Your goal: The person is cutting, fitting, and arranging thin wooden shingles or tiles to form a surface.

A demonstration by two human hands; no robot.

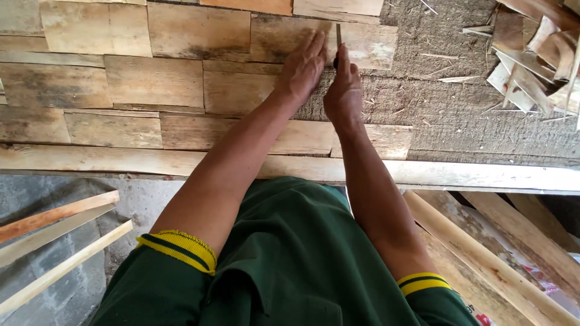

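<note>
Head view: two bare hands are working on one wooden panel surface. The left hand [302, 67] is lying flat, fingers extended together, pressing a thin wood shingle [356, 42] at the top row. The right hand [343, 90] is gripping one narrow blade [338, 35], fingers closed around its dark handle. The blade's long axis is running away from the person, tip pointing toward the frame's top. Three loose slats [54, 241] are lying lower left; one pile of offcuts [531, 54] is resting upper right.
</note>
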